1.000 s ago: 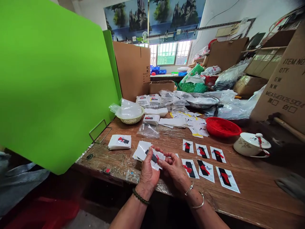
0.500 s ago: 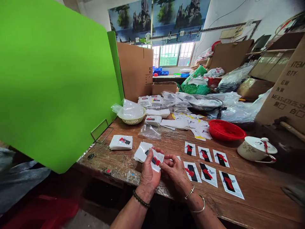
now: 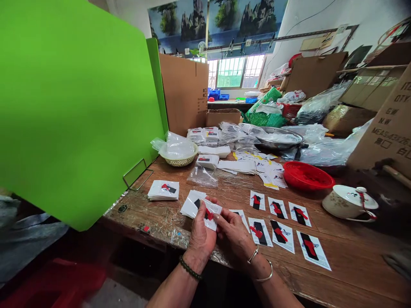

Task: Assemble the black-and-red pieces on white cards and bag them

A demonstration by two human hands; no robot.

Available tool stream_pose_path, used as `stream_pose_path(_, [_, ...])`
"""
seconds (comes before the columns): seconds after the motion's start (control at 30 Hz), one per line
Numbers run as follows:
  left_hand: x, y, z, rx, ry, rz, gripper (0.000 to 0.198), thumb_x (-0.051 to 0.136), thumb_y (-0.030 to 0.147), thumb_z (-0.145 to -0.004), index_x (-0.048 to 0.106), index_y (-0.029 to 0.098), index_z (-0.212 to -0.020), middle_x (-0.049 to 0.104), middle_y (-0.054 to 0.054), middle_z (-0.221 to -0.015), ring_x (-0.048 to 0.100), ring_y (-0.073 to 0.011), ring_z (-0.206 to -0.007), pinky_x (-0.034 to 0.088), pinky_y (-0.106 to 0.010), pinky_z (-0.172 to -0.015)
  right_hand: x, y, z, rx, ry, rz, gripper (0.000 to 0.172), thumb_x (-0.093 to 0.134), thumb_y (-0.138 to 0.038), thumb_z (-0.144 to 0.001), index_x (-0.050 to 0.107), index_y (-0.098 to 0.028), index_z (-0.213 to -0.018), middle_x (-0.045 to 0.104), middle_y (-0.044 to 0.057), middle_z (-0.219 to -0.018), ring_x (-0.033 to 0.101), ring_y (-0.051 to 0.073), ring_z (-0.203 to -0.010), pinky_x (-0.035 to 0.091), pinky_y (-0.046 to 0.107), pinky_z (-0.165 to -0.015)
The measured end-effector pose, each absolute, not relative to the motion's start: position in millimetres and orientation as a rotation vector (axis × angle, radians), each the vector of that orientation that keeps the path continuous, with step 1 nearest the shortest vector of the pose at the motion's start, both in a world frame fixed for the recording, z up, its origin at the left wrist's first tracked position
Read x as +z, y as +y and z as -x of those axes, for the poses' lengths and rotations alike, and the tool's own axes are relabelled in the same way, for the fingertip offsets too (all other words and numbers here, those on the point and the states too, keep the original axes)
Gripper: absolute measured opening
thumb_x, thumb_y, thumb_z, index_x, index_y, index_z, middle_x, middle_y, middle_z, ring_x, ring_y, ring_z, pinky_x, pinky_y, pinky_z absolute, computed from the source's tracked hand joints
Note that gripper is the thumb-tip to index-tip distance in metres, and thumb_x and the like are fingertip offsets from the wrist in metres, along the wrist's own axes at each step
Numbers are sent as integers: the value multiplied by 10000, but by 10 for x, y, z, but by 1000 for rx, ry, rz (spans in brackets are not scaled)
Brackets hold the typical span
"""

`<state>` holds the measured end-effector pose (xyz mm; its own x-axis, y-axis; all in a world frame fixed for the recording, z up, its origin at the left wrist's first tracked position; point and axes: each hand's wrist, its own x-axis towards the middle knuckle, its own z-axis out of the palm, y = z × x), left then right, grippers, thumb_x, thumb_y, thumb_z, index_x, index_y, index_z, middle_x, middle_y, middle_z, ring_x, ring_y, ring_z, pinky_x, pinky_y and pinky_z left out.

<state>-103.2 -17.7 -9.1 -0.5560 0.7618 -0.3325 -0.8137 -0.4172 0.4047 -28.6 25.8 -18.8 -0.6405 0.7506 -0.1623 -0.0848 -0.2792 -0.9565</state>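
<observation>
My left hand (image 3: 201, 233) grips a small white card (image 3: 210, 212) bearing a black and red item, held just above the wooden table's (image 3: 337, 252) front edge. My right hand (image 3: 234, 235) pinches the same card at its right edge. Both hands are closed on it. Under them lies a loose pile of similar white cards (image 3: 192, 202). To the right, several cards with black and red items (image 3: 278, 220) lie flat in two rows. A neat stack of cards (image 3: 163, 190) sits to the left.
A green screen (image 3: 73, 107) stands at the left. A basket with plastic (image 3: 176, 152), clear bags (image 3: 202, 175), a red basket (image 3: 307, 176), a lidded white pot (image 3: 349, 202), a metal bowl (image 3: 278, 139) and cardboard boxes (image 3: 184, 92) fill the back.
My right hand's fingers have moved in onto the card's right edge; before they were slightly apart from it. The camera view has shifted a little.
</observation>
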Motion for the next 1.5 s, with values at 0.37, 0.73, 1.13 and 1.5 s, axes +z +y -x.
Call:
stream_pose_path(0.37, [-51, -201, 956, 2063, 645, 103, 178, 581, 228, -911, 699, 125, -996, 732, -104, -969, 687, -163, -881, 556, -275, -817, -280, 327, 287, 2018, -1124, 828, 389, 908, -416, -451, 647, -167, -597, 699, 27, -664, 581, 152, -608, 453, 271, -624])
stream_pose_path(0.73, [-64, -253, 1109, 2059, 725, -69, 268, 759, 262, -760, 715, 144, -996, 740, -79, -969, 687, -190, -909, 520, -329, -917, -190, 434, 146, 2082, -1209, 793, 421, 895, -454, -486, 729, -147, -721, 720, 54, -686, 593, 167, -582, 456, 287, -597])
stream_pose_path(1.13, [-155, -612, 1389, 1762, 1199, -290, 346, 883, 322, -539, 721, 117, -766, 676, -21, -639, 575, -119, -499, 422, -195, -372, -185, 533, 75, 2100, -1517, 743, 395, 855, -466, -563, 678, -135, -685, 688, 42, -657, 561, 140, -564, 411, 248, -548])
stream_pose_path(1.5, [-148, -802, 1414, 1732, 1318, -380, 390, 864, 351, -546, 746, 117, -834, 718, -71, -699, 607, -154, -538, 497, -246, -471, -249, 549, 46, 2170, -1538, 719, 413, 809, -520, -608, 671, -144, -706, 666, 17, -627, 522, 112, -511, 391, 224, -520])
